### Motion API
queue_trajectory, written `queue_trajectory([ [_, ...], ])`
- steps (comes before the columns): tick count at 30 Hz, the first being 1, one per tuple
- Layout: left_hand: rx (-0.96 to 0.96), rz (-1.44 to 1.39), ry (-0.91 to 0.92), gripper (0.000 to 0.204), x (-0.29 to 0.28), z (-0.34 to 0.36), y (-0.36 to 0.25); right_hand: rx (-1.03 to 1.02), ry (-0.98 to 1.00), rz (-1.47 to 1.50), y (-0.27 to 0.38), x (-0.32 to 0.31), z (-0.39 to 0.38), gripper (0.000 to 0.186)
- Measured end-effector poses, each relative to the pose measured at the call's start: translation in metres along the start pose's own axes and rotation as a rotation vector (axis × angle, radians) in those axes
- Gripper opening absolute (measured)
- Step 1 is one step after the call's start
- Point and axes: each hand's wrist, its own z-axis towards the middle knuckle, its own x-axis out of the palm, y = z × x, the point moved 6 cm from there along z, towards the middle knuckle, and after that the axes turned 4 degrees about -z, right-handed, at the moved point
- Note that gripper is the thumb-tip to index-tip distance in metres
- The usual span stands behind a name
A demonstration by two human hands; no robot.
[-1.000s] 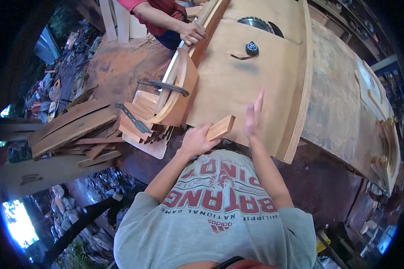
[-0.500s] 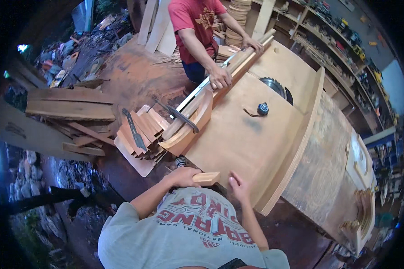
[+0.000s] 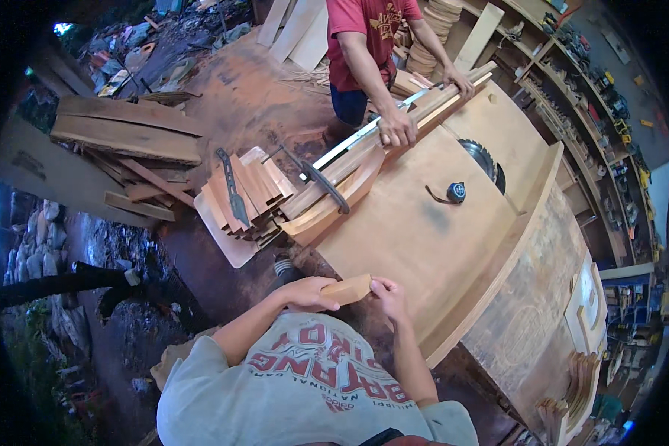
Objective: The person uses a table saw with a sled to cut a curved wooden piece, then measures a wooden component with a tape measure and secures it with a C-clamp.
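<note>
A short wood block (image 3: 347,289) with a slanted end is held in front of my shirt, near the close edge of the saw table (image 3: 424,275). My left hand (image 3: 310,293) is closed round its left end. The fingers of my right hand (image 3: 389,297) pinch its right end. Across the table, a person in a red shirt rests both hands (image 3: 399,128) on long wood strips (image 3: 431,108). A dark clamp (image 3: 323,186) grips those strips against a curved wood piece (image 3: 349,195).
A toothed saw blade (image 3: 479,158) rises through the table, with a tape measure (image 3: 456,193) lying nearby. A long wooden fence (image 3: 498,260) runs along the right. Stacked wood pieces (image 3: 249,186) sit left of the table, and shelves of tools (image 3: 580,104) line the right.
My right hand has moved onto the wood block's right end, and the block has turned and tilted. The view has shifted, so the table and other person appear farther right.
</note>
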Motion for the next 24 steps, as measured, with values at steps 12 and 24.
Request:
queue_trajectory([
  [12, -0.109, 0.050, 0.097, 0.071, -0.069, -0.070, 0.055, 0.119, -0.055, 0.174, -0.041, 0.111, 0.015, 0.027],
  [24, 0.016, -0.305, -0.317, 0.058, -0.200, -0.231, 0.157, 0.071, 0.059, 0.217, -0.012, 0.376, 0.089, 0.035],
])
